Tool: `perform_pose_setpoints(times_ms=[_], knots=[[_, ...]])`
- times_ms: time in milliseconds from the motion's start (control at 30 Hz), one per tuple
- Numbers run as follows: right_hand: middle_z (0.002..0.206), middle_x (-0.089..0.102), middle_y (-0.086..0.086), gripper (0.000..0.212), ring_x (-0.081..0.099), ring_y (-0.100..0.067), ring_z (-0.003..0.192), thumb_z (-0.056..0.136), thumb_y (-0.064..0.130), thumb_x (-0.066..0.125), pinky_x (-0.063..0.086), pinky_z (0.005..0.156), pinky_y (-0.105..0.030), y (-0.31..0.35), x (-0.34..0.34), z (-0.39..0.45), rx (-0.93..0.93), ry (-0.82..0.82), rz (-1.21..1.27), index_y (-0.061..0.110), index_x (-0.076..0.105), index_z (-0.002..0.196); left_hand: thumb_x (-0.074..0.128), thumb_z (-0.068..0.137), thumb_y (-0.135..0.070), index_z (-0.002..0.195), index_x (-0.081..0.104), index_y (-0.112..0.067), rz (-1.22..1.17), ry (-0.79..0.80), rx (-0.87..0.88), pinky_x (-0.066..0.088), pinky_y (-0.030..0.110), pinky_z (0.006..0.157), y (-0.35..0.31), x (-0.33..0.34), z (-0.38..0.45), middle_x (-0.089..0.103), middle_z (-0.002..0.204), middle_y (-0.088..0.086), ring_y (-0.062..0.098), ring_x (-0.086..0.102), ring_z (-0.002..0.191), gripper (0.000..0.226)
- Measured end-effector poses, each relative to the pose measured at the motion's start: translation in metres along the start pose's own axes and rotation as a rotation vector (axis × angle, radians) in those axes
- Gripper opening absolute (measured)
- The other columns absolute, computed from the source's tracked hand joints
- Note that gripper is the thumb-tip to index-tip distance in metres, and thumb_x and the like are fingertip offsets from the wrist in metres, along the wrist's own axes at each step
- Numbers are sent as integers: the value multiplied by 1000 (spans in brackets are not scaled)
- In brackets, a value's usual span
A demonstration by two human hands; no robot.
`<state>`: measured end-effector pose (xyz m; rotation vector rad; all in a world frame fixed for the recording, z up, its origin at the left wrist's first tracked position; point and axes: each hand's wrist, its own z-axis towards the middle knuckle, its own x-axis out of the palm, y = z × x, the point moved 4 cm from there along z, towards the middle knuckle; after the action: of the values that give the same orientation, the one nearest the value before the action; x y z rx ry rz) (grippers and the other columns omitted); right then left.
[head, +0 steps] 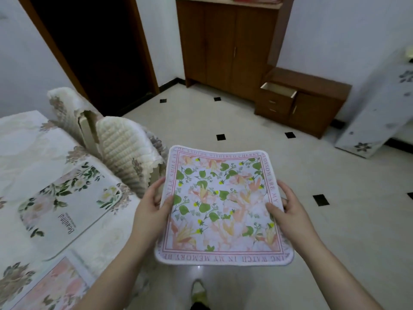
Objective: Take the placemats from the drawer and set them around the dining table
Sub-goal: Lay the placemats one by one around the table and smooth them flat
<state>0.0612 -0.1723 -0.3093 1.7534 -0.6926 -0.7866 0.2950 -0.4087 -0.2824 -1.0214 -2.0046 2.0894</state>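
Held flat above the tiled floor point(257, 121), just beside the right edge of the dining table point(26, 139): one floral placemat point(223, 206) with a pink lettered border. Gripped on its left edge by the left hand point(152, 209), thumb on top, the other fingers point(156, 187) curled under the mat and mostly hidden. Gripped on its right edge by the right hand point(288, 211) in the same way, thumb pressed on the printed face, fingers closed narrow around the border (not spread wide). Both forearms reaching in from the lower edge of the view.

On the table, covered with a pale flowered cloth, already two mats: a white placemat point(67, 206) with green leaves near the right edge, and a pink placemat point(53, 285) at the near corner, partly cut by the frame. Two chairs point(120, 144) with quilted cream covers pushed against the right edge of the table. Far across the floor, a brown low cabinet point(312, 104) with its top drawer point(279, 90) pulled open.
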Motion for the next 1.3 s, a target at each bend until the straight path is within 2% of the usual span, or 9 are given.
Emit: perform_pose_setpoints(times_ms=[133, 300, 367, 500, 600, 667, 900, 1033, 1300], knots=[[105, 74, 0, 66, 74, -23, 87, 93, 9, 62, 59, 78, -52, 6, -9, 35, 11, -30, -18, 39, 36, 144, 62, 95, -17, 131, 51, -34, -91, 51, -37, 56, 22, 52, -12, 27, 42, 75, 95, -6, 11, 74, 68, 41], [104, 74, 2, 66, 75, -22, 85, 92, 9, 63, 59, 78, -52, 23, -9, 92, 21, -91, -22, 40, 36, 144, 62, 94, -13, 136, 52, -27, -99, 88, -18, 61, 34, 67, -20, 48, 114, 76, 98, -2, 10, 74, 75, 46], [103, 75, 3, 66, 75, -23, 84, 92, 8, 63, 59, 79, -52, 33, -4, 114, 25, -97, -8, 40, 37, 144, 63, 94, -14, 136, 51, -29, -102, 98, -16, 61, 33, 70, -26, 51, 142, 75, 100, -2, 9, 74, 78, 46], [104, 75, 2, 66, 75, -21, 84, 93, 7, 62, 59, 78, -48, 56, 7, 158, 5, -106, 9, 36, 36, 146, 61, 94, -9, 129, 53, -30, -170, 117, 4, 59, 27, 57, -46, 54, 194, 76, 92, -2, 12, 74, 70, 42], [102, 75, 0, 64, 75, -24, 84, 93, 5, 61, 60, 76, -49, 72, 13, 191, -5, -82, 18, 37, 37, 143, 61, 94, -12, 129, 53, -35, -145, 114, -22, 60, 46, 70, -49, 56, 230, 77, 87, -5, 18, 75, 74, 42], [102, 76, -2, 63, 75, -26, 85, 93, 5, 60, 59, 78, -52, 79, 17, 214, -15, -65, 27, 39, 38, 142, 60, 95, -13, 131, 53, -36, -147, 124, -33, 59, 51, 73, -52, 58, 250, 77, 89, -6, 21, 75, 75, 43], [101, 75, -3, 66, 74, -28, 85, 92, 5, 61, 58, 80, -54, 92, 15, 308, -19, -28, 34, 37, 37, 144, 59, 96, -15, 132, 51, -40, -160, 94, -79, 59, 51, 73, -61, 86, 322, 77, 94, -6, 23, 75, 74, 44], [103, 75, -3, 66, 74, -29, 86, 93, 6, 61, 58, 80, -56, 102, 5, 377, -5, 31, 53, 37, 35, 145, 57, 97, -8, 134, 52, -30, -232, 61, -96, 61, 42, 62, -79, 115, 373, 77, 93, 0, 27, 75, 76, 43], [105, 75, -1, 68, 74, -29, 87, 92, 6, 62, 57, 80, -56, 146, 6, 511, -18, 129, 52, 38, 35, 145, 58, 97, -13, 133, 52, -33, -253, -36, -123, 59, 50, 74, -124, 138, 469, 77, 97, 2, 28, 75, 80, 41]])
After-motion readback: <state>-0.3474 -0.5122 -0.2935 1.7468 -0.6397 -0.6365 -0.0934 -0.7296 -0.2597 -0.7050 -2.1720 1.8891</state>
